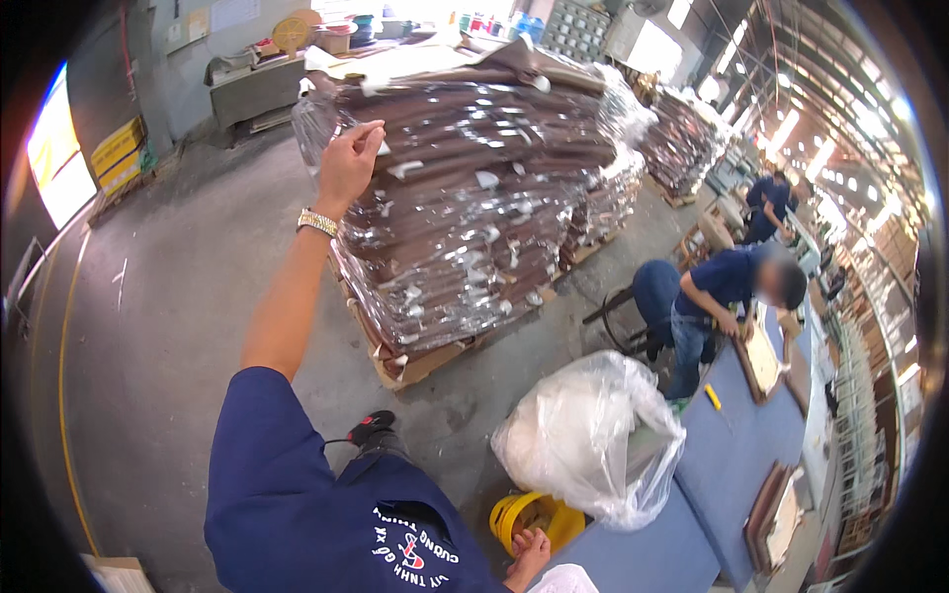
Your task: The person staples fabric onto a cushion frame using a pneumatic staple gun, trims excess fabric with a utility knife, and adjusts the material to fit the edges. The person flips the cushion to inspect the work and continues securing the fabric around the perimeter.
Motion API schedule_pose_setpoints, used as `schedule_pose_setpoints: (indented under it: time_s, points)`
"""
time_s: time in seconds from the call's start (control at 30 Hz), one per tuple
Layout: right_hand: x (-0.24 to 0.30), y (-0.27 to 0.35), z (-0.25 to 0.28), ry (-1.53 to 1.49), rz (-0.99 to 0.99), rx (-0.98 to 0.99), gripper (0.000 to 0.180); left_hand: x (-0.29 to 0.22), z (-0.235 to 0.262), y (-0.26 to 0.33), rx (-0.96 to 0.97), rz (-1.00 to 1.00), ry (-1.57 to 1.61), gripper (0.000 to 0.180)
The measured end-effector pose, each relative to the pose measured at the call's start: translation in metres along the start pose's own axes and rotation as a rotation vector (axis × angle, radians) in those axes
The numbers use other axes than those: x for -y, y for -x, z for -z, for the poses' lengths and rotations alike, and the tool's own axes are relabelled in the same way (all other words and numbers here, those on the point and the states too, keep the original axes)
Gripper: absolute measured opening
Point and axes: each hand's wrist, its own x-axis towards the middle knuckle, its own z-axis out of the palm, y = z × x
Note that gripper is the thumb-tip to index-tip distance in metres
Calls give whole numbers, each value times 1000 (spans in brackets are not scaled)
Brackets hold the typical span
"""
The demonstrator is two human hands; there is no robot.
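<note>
My left hand (352,163) is raised at the end of an outstretched arm, its thumb and fingers pinched together. Whatever it may hold is too small to make out. Behind it stands a tall stack of brown sheets (455,217) wrapped in clear plastic film; I cannot tell whether the hand touches it. Low in front of my body, my right hand (530,555) has its fingers curled in beside a yellow bucket (570,524). What lies in those fingers is hidden. A piece of white material (565,579) shows just beside that hand.
A large clear plastic bag (583,425) with pale filling stands by the blue-topped table (682,514). Brown cushioned pieces (773,519) and a yellow-handled tool (713,397) lie on the table. A co-worker (727,287) bends over its far side. Another wrapped stack (682,138) stands farther back.
</note>
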Motion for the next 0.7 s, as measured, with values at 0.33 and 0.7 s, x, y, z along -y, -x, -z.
schedule_pose_setpoints:
  time_s: [0.33,0.7]
  points:
    - [291,-52,-441,12,688,324,32,149,13,-138,15,-310,4,42]
    - [615,-12,-891,591,1182,113,89,174,-14,-108,-106,-299,155,57]
